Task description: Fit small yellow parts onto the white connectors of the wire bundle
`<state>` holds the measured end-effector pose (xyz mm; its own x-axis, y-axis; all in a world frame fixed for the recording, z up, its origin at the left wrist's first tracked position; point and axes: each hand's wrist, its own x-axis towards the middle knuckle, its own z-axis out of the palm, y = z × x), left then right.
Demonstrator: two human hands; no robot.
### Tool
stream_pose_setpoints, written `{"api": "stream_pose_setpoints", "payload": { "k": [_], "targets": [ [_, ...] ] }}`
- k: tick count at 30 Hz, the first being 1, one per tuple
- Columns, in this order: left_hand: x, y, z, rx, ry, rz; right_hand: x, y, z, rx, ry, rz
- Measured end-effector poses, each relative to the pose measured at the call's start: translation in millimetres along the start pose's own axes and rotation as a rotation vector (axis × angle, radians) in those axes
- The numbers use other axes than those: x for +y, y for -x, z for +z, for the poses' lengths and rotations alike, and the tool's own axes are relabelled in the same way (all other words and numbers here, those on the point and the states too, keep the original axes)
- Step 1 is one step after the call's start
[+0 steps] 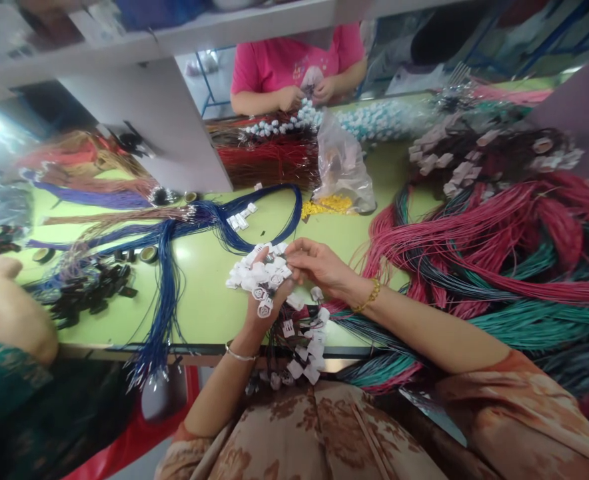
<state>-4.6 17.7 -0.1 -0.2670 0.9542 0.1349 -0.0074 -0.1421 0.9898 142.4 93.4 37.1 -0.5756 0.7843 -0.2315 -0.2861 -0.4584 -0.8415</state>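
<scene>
A bunch of white plastic wire connectors [260, 273] rests in my left hand [267, 308], whose fingers are wrapped round it and partly hidden. My right hand [312, 261] touches the right side of the bunch, thumb and fingertips pinched together; what lies between them is too small to make out. More white connectors [314, 347] on dark wires hang below my hands at the table's front edge. Pink, green and black wires [369, 327] run from there to the right.
A large heap of pink wires [454, 233] covers the right side. Blue wires [167, 287], black connectors [97, 287] and a co-worker's arm [12, 307] are at left. Yellow pieces [329, 205] lie by a plastic bag [344, 163]. A person in pink [294, 67] works opposite.
</scene>
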Motion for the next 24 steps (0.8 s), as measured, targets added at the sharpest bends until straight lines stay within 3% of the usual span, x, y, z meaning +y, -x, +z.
{"api": "stream_pose_setpoints", "payload": {
  "k": [3,14,20,24],
  "targets": [
    [-1,1,-3.9,-0.052,0.0,0.001,3,-2,-4,0.012,-0.012,0.017],
    [5,3,7.4,0.169,0.166,-0.135,6,0,-8,-0.014,-0.123,0.016],
    [4,-2,7.4,0.181,0.347,-0.222,5,0,-11,-0.046,-0.14,0.049],
    [3,0,6.5,0.182,0.379,-0.197,4,1,-11,-0.059,-0.152,0.051]
  ]
}}
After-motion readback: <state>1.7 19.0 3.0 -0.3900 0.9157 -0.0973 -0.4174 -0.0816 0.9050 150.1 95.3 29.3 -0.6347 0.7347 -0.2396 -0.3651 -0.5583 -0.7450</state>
